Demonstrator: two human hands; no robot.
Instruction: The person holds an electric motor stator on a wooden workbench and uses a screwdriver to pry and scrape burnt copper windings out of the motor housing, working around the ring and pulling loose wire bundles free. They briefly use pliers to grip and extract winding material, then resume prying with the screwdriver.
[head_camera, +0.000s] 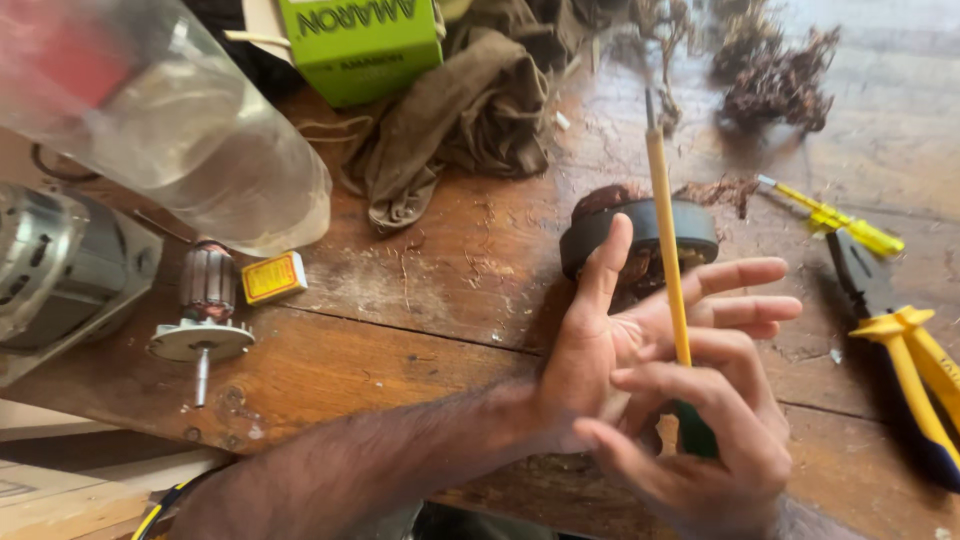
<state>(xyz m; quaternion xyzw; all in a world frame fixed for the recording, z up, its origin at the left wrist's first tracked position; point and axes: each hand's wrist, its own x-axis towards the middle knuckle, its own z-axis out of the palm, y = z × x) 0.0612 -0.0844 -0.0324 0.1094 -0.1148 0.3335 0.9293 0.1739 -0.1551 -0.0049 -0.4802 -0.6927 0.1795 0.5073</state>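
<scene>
Both hands meet over the middle of the wooden worktop (400, 300). The right hand (700, 450) is wrapped around a screwdriver (668, 260), fingers curled on its dark green handle low down, the long yellow shaft standing nearly upright with its tip pointing to the far edge. The left hand (640, 330) lies open, palm up, fingers spread, pressed right against the shaft, its thumb raised toward a round dark stator (690, 225). The stator sits on the worktop just behind the fingers, with a coppery winding showing at its top.

Over by the right edge lie pliers (915, 370) with yellow and blue grips, and just beyond them a small yellow tester (835, 218). Toward the far edge there is a crumpled brown rag (460, 120), a green box (360, 45) and tufts of tangled old wire (775, 75). At the left edge, a rotor (205, 315) with its shaft pointing at the near edge, a little yellow box (273, 277) touching it, a grey motor housing (60, 265) and a clear plastic bottle (170, 120) looming above.
</scene>
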